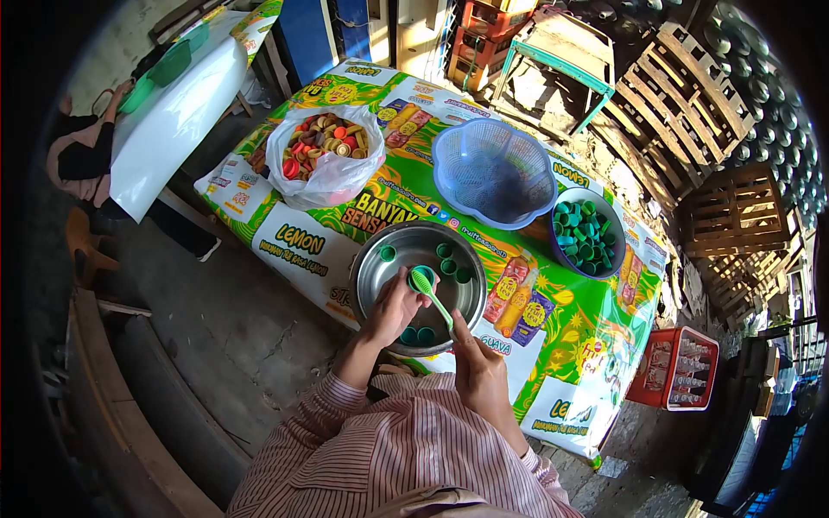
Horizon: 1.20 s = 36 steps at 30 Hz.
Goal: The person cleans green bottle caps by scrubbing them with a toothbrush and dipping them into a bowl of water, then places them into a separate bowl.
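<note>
View from above a person's own arms in striped sleeves, working at a table. The left hand [393,309] is curled closed, fingers wrapped round a green cap [420,274] and holding it over a round metal bowl [414,240]. The right hand [477,373] is also closed, pinching the lower end of a slim green brush [434,302]. The brush slants up and to the left, and its head rests on the cap, right at the left hand's fingertips.

More loose green caps [449,264] lie in the bowl, some beyond the hands and some near the front rim. The left hand hides most of the held cap, so its open side cannot be made out; the bowl seems to hold water, though the glare makes this uncertain.

Beyond the bowl stand an empty blue basket [494,173], a dark bowl full of green caps [587,235] to its right, and a white plastic bag of mixed-colour caps [324,148] to the left. All of these rest on a bright green printed tablecloth [553,324]. The rounded lens darkens and cuts off the picture's edges.
</note>
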Motion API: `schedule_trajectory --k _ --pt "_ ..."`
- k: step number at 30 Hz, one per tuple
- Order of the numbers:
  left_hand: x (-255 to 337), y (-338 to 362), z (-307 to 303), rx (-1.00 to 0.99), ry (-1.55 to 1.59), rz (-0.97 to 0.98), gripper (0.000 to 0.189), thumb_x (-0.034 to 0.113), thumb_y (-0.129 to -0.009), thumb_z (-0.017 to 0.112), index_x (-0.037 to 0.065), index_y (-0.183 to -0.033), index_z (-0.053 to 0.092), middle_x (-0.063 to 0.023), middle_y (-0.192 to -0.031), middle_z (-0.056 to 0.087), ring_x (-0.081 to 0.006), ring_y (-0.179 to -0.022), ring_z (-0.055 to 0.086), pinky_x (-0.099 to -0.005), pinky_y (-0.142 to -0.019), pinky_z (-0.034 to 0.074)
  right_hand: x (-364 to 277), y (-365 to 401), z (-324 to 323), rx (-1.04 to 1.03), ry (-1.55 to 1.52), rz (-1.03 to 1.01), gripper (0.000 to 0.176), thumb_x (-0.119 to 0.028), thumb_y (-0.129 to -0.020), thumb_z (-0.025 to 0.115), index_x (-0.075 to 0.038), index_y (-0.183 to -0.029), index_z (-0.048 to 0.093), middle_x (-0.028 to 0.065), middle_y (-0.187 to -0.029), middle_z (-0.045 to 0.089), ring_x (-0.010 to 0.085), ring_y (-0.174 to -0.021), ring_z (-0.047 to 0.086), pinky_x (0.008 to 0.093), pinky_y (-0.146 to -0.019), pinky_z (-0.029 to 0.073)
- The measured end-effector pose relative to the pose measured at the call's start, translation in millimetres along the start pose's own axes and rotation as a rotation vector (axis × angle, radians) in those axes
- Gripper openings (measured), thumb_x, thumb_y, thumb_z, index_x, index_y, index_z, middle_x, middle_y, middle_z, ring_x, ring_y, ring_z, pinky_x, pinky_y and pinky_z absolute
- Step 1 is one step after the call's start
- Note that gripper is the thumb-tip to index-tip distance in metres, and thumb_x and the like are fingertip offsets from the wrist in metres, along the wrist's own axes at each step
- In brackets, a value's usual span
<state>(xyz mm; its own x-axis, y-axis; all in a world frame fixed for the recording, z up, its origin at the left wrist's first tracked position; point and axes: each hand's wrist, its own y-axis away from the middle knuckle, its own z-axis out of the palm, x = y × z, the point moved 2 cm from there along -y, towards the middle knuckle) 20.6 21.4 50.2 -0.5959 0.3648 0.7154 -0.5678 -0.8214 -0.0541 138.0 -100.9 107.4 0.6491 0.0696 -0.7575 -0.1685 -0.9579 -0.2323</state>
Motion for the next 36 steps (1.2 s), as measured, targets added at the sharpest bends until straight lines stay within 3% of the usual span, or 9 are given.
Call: schedule_trajectory --k 3,6,11,14,17,22,26,33,36 --pt "0.4 -3.5 0.0 -0.124 0.025 -0.05 0.044 0.035 -0.098 0.022 0.002 -0.093 0.051 -0.005 -0.082 0.049 -0.0115 -0.072 0.043 -0.0257 -0.07 0.037 0.7 -3.3 -3.7 0.062 -0.007 0.023 0.051 -0.004 -0.082 0.054 -0.017 -0.13 0.043 0.0107 -0.064 0.054 0.0277 -0.05 0.055 0.0393 -0.047 0.042" --pt "7.4 -4.7 9.1 -0.029 -0.049 -0.096 0.044 0.039 -0.097 0.021 0.004 -0.087 0.045 -0.001 -0.074 0.038 -0.0117 -0.068 0.036 -0.0255 -0.067 0.032 2.9 0.4 -1.8 0.009 0.04 -0.002 0.051 -0.004 -0.083 0.054 -0.018 -0.13 0.043 0.0101 -0.064 0.054 0.027 -0.049 0.054 0.0386 -0.045 0.042" --pt "13.9 -2.5 15.0 -0.011 -0.057 -0.145 0.045 0.041 -0.096 0.022 0.005 -0.081 0.044 -0.0018 -0.071 0.037 -0.0123 -0.067 0.035 -0.0257 -0.067 0.032 0.3 -1.0 -5.0 0.034 0.112 -0.027 0.055 -0.004 -0.08 0.055 -0.019 -0.13 0.043 0.007 -0.06 0.049 0.024 -0.045 0.05 0.0383 -0.043 0.041" --pt "30.5 -10.6 8.8 -0.169 -0.157 -0.158 0.044 0.039 -0.096 0.022 0.005 -0.079 0.045 -0.0022 -0.068 0.037 -0.0119 -0.066 0.035 -0.0254 -0.067 0.032 0.0 -0.4 -10.8 -0.018 0.137 -0.092 0.056 -0.003 -0.079 0.055 -0.02 -0.131 0.043 0.0063 -0.06 0.048 0.023 -0.045 0.049 0.0376 -0.042 0.041" --pt "49.6 -12.8 9.8 -0.134 -0.573 -0.465 0.045 0.036 -0.096 0.024 0.001 -0.088 0.051 -0.0042 -0.068 0.044 -0.0115 -0.065 0.04 -0.0247 -0.06 0.036 -1.5 -2.0 -15.7 -0.066 0.177 -0.074 0.057 -0.002 -0.079 0.055 -0.02 -0.131 0.042 0.0068 -0.062 0.051 0.0238 -0.047 0.052 0.038 -0.044 0.042" --pt "41.1 -18.3 25.6 -0.251 -0.01 -0.253 0.039 0.035 -0.096 0.033 0.005 -0.119 0.04 -0.0055 -0.097 0.049 -0.0109 -0.073 0.048 -0.025 -0.063 0.04 -7.2 -8.4 -18.7 -0.032 -0.137 0.054 0.053 0.002 -0.082 0.051 -0.013 -0.132 0.04 0.0169 -0.074 0.06 0.0271 -0.06 0.06 0.0275 -0.056 0.045" --pt "31.4 -12.8 21.9 -0.19 0.091 -0.175 0.03 0.021 -0.095 0.039 0.007 -0.122 0.039 -0.0051 -0.098 0.05 -0.0117 -0.08 0.051 -0.0267 -0.069 0.043 -4.0 -7.6 -16.9 0.018 -0.188 0.121 0.052 0.003 -0.083 0.049 -0.008 -0.132 0.038 0.0203 -0.078 0.061 0.025 -0.068 0.063 0.0249 -0.06 0.044" --pt "29.5 -8.1 27.2 -0.125 -0.373 0.178 0.032 0.01 -0.09 0.046 0.003 -0.121 0.038 -0.0082 -0.116 0.046 -0.0164 -0.105 0.049 -0.031 -0.084 0.045 -6.2 -8.4 -19.6 0.018 -0.112 0.092 0.054 0.004 -0.082 0.049 -0.009 -0.133 0.036 0.0226 -0.083 0.061 0.032 -0.075 0.064 0.0278 -0.063 0.046" --pt "27.9 -9.0 27.4 -0.123 -0.379 0.23 0.033 0.009 -0.09 0.047 0.002 -0.121 0.037 -0.0123 -0.117 0.047 -0.0193 -0.108 0.049 -0.0347 -0.089 0.043 -9.2 -4.6 -14.5 0.028 -0.12 0.059 0.053 0.002 -0.083 0.05 -0.01 -0.133 0.037 0.0205 -0.077 0.06 0.0309 -0.065 0.062 0.0308 -0.058 0.046"
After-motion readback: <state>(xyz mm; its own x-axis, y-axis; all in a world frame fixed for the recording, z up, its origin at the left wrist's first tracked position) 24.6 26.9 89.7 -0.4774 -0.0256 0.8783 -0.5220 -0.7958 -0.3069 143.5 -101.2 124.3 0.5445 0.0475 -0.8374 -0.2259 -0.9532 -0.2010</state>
